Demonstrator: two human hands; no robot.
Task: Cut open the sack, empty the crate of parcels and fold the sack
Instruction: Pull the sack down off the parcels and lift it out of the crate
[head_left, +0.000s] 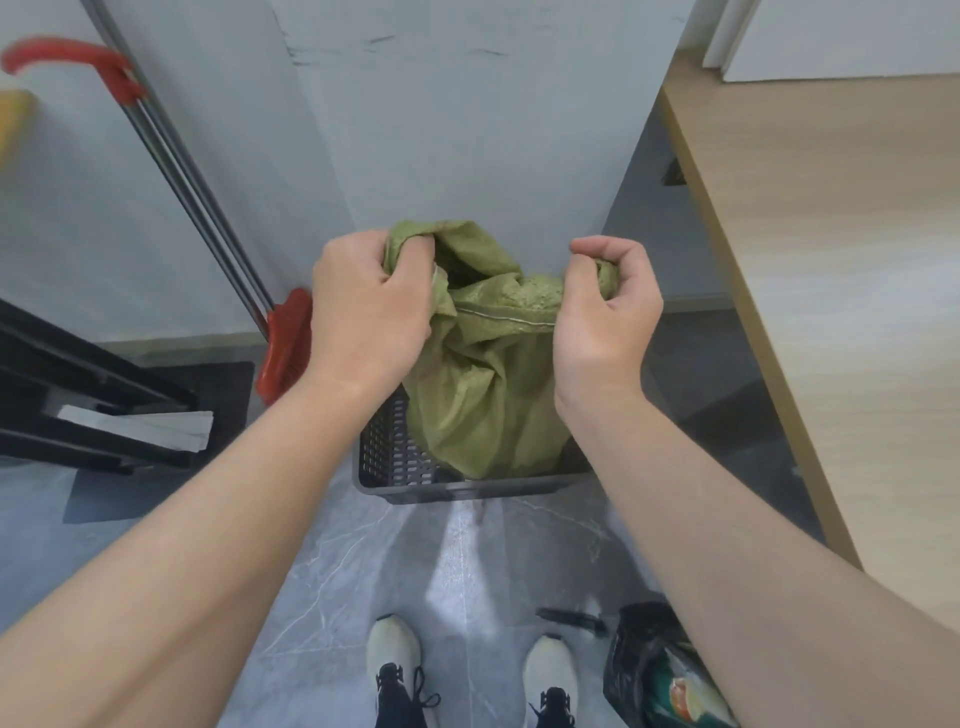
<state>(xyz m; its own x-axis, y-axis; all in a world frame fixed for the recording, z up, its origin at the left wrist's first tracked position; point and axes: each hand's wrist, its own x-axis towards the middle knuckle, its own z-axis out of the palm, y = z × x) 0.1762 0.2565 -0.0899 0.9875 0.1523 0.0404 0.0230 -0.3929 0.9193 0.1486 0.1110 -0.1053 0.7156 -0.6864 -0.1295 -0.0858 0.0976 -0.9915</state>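
Green woven sack (483, 374) stands in a dark perforated crate (395, 462) on grey floor, against the far wall. Left hand (363, 306) fisted on the sack's bunched top edge, left side; right hand (602, 312) fisted on the right side. Mouth open between them. Red-handled broom (283, 343) leans left of crate; wooden table (831, 291) right.

place: indoor utility/storage corner, home or office unclear | grey marble-look floor tiles (332, 571) showing at 6 | red-handled broom (283, 343) leaning on grey wall (415, 130) at 9 | wooden counter (831, 286) running along 3 | black rack (78, 395) sitting at 8
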